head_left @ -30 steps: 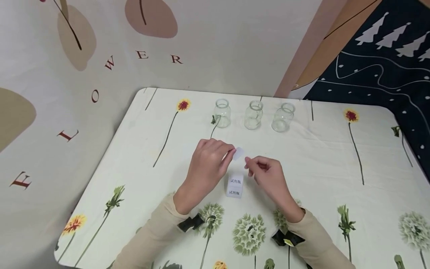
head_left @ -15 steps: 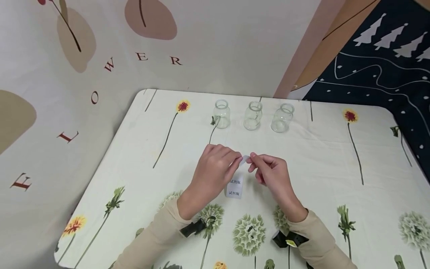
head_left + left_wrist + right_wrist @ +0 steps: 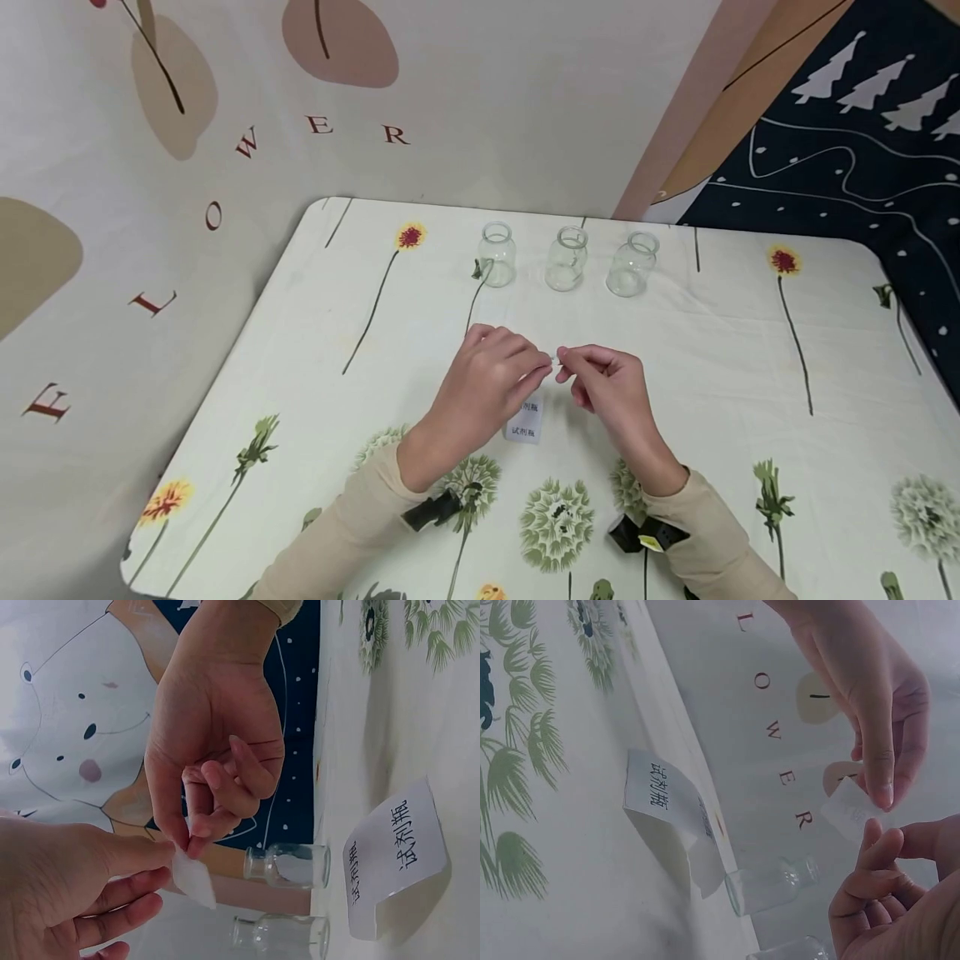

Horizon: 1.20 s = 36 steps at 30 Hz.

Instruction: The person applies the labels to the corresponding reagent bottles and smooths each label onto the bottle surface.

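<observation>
My left hand (image 3: 483,383) pinches a small white label (image 3: 849,810) between thumb and forefinger above the table. At one corner of that label, the thumb and forefinger of my right hand (image 3: 613,392) meet, pinching its edge, fingertips close to the left ones. In the head view the label is nearly edge-on and mostly hidden by fingers. Below the hands lies a creased sheet of labels (image 3: 397,855) with black printed characters, one end curling up off the table; my left hand partly covers it in the head view.
Three clear glass jars without lids stand in a row at the back: a left jar (image 3: 497,257), a middle jar (image 3: 566,260) and a right jar (image 3: 632,265). A flower-print cloth (image 3: 750,350) covers the table. A printed curtain (image 3: 510,108) hangs behind.
My right hand has come up to the label and now pinches its edge. My left hand has shifted slightly right and toward me, turning the label nearly edge-on. The jars have not moved.
</observation>
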Available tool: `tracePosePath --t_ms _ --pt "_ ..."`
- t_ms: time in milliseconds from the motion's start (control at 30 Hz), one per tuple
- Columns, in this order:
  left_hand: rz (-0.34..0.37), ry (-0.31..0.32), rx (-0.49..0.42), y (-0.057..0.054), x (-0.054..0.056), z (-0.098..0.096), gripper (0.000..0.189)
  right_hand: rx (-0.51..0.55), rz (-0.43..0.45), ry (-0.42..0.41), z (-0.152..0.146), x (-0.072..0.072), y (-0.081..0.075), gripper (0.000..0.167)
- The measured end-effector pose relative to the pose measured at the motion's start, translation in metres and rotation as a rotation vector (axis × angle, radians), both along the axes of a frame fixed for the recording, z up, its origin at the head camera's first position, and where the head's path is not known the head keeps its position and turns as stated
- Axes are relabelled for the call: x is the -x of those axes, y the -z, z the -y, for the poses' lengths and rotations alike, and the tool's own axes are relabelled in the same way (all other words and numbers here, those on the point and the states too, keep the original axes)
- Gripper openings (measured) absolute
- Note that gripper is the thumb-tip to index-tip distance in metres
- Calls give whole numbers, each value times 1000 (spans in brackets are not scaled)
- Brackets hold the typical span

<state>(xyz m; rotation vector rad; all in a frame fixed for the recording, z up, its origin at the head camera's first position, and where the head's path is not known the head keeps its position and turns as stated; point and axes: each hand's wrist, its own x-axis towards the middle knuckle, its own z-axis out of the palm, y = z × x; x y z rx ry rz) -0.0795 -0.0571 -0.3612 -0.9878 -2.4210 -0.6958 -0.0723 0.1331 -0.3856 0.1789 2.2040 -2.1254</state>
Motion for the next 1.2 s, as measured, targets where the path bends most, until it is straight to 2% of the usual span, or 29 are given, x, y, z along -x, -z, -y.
tracePosePath --t_ms 267,333,433,500,600,700,800,933,1200 --pt "14 11 40 2 3 0 4 -5 -21 -38 3 1 1 19" --pt "16 -4 17 0 5 2 4 -20 -50 -36 4 1 1 18" --pt "60 -67 -79 -4 10 8 4 -32 -96 -15 4 1 0 18" --pt "151 -114 -166 -7 13 14 6 -35 -115 4 4 1 -1 18" --pt "362 -141 -277 -11 16 21 9 -30 -125 20 4 0 -1 17" --pt "569 -111 -329 -13 18 25 11 -23 -134 22 4 -1 0 18" --pt "678 -72 -346 -14 18 26 11 -17 -153 20 4 -2 0 18" --pt "704 -58 -366 -14 18 24 9 -14 -171 21 4 -2 1 18" --pt "646 -80 -375 -10 16 21 8 -41 -191 22 5 -1 4 17"
